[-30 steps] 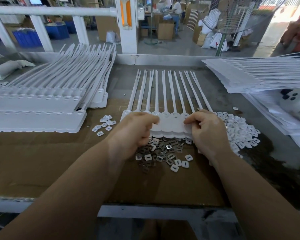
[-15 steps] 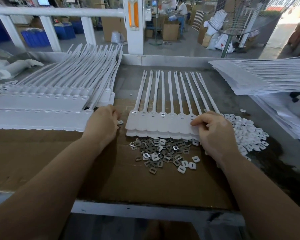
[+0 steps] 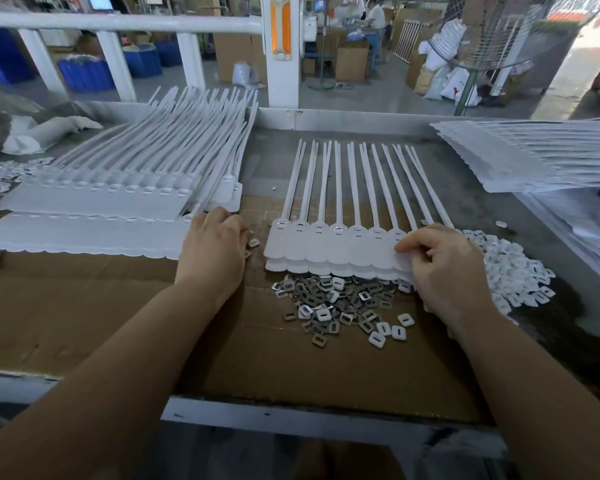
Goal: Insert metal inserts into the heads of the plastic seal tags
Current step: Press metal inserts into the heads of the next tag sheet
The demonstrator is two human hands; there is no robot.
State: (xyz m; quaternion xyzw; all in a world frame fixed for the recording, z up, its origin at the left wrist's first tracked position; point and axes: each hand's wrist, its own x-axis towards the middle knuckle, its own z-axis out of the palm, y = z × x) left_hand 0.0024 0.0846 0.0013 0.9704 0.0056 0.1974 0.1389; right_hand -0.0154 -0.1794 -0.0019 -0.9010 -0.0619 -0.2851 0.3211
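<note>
Seal tags point(image 3: 340, 247): one joined strip, heads toward me, tails fanned away, lying on the cardboard sheet point(image 3: 153, 306) at bench centre; a second strip appears to sit beneath it.

Right hand point(image 3: 445, 271): thumb and curled fingers pinch the strip's right end, holding it down. Left hand point(image 3: 212, 251): fingers curled down over a few loose white pieces point(image 3: 253, 242) just left of the strip; I cannot tell whether anything is actually gripped, since the fingertips are hidden.

Head count: seven heads visible left of my right hand, more under it; nine or so tails. Slots on several heads catch a metallic glint, which I judge to be inserts already seated, though I cannot confirm every one.

Metal inserts point(image 3: 336, 299): loose pile just below the strip, dozens, too many to count, with a handful of white caps mixed in.
White caps point(image 3: 510, 268): large heap beside my right hand, uncountable.

Finished stack point(image 3: 94, 206), left: many strips, layered. Unworked stack point(image 3: 534, 161), right: many strips.

Progress, as I judge it: mid-batch, this strip near done, the right stack remaining.
</note>
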